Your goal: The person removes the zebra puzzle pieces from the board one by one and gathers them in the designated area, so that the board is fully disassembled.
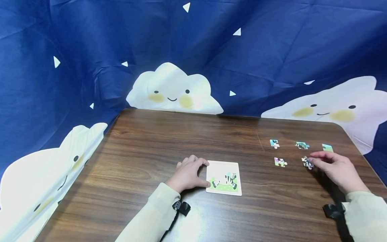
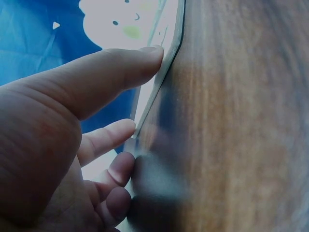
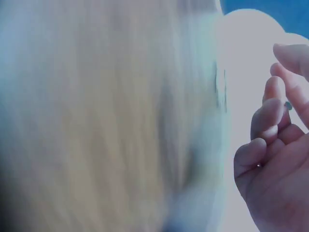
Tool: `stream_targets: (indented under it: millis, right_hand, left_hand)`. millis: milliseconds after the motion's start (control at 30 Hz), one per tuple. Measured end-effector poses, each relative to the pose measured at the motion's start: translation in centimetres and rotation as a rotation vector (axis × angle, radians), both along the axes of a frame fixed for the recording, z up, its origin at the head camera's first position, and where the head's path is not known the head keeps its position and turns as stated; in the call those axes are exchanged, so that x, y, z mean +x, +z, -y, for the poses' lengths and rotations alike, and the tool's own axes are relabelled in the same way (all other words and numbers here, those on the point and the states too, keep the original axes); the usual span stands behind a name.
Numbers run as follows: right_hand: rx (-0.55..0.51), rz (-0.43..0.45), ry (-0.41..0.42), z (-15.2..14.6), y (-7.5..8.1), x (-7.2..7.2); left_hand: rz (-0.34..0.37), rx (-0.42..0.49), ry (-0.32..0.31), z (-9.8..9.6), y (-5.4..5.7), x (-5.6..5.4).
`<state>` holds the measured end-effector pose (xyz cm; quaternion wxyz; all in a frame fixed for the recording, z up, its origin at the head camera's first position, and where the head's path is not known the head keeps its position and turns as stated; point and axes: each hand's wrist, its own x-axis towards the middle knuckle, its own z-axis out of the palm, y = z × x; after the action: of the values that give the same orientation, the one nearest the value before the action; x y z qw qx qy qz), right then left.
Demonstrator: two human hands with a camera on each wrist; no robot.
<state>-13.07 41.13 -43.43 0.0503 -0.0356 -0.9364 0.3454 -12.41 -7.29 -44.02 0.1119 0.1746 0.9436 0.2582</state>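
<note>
In the head view a square puzzle board (image 1: pixel 224 193) lies near the table's middle, its picture partly filled with zebra legs and green grass. My left hand (image 1: pixel 189 173) rests at its left side, with thumb and index finger spread along that edge; in the left wrist view the thumb (image 2: pixel 130 67) touches the border. Over at the right, my right hand (image 1: pixel 338 168) hovers just above the table, thumb and index fingertips beside a black-and-white striped puzzle piece (image 1: pixel 307 162). The right wrist view shows a gap between those fingertips, with no piece visible in it.
Around the striped piece lie a pink-and-green piece (image 1: pixel 280 162), a blue piece with white (image 1: pixel 274 144), a teal-and-dark piece (image 1: pixel 302 145) and a green-and-blue piece (image 1: pixel 327 147). A blue cloud-print cloth (image 1: pixel 242 60) hangs behind the brown wooden table (image 1: pixel 145 144).
</note>
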Motion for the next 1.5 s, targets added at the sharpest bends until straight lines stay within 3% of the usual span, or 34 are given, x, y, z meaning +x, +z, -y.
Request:
stream_targets:
  millis: [333, 733, 1000, 1300, 1500]
  right_hand:
    - [-0.093, -0.075, 0.04, 5.8, 1.0, 1.5]
    - [-0.174, -0.079, 0.234, 12.9, 0.8, 1.7]
    - [-0.16, -0.008, 0.318, 16.3, 0.9, 1.6]
    - [-0.203, 0.033, 0.391, 18.9, 0.1, 1.6]
    - [-0.177, 0.085, 0.452, 20.0, -0.4, 1.6]
  left_hand:
    - [-0.004, -0.005, -0.001, 0.1, -0.1, 0.0]
    - [-0.002, -0.008, -0.009, -0.1, 0.0, 0.0]
    - [0.0, -0.011, -0.004, 0.0, 0.2, 0.1]
    - [0.004, -0.006, 0.0, 0.0, 0.1, 0.0]
    - [0.008, -0.008, 0.002, -0.1, 0.2, 0.1]
